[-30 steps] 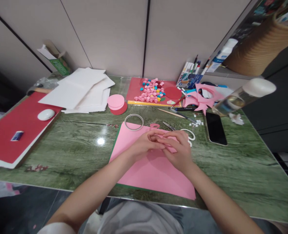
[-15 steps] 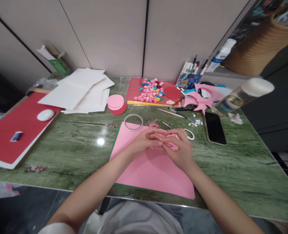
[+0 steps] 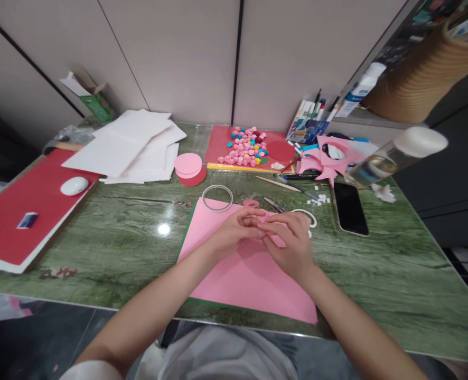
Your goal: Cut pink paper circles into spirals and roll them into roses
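My left hand and my right hand meet fingertip to fingertip above a stack of pink paper sheets. Both are closed on a small piece of pink paper, mostly hidden behind the fingers. Beyond the hands lie scissors with white handles, their middle partly covered by my right hand. A narrow roll of tape rests on the far left corner of the pink sheets. Beside the scissors' tip is a small pink paper scrap.
Pink rolled paper pieces lie on a red packet at the back. Left are white sheets, pink paper circles and a red board. Right are a phone, a tall bottle and pink offcuts.
My right hand's fingers have shifted slightly and folded closer over the pink paper, showing less of it. The left hand is nearly still.
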A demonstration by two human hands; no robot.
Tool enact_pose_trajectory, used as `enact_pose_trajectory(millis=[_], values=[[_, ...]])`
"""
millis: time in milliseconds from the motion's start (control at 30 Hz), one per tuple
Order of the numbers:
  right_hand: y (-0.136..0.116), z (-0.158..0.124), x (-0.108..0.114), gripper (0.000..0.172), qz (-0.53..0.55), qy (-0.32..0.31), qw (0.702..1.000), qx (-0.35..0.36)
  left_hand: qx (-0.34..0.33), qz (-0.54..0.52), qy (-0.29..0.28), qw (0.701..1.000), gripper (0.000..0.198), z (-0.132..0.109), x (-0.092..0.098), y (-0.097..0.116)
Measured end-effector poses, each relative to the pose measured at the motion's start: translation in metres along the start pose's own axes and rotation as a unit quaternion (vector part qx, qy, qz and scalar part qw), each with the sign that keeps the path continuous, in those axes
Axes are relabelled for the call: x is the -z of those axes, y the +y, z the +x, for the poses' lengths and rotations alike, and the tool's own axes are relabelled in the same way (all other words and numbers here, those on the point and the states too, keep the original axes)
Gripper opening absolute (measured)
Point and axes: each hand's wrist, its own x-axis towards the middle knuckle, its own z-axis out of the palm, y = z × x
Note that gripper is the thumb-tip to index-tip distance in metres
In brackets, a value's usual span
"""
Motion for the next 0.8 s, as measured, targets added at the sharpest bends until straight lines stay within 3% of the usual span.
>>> enact_pose_trajectory(millis=[533,800], values=[[0.0016,0.0037,0.0028,0.012,0.059,-0.031,0.996,-0.053,-0.002,0.007,-0.004,1.000,0.036,-0.0012,-0.0001,0.0041],[0.0026,0.0000,-0.0011,0.017,0.016,-0.022,0.999,-0.018,-0.005,-0.012,0.019,1.000,0.039,0.0002,-0.0018,-0.0002]])
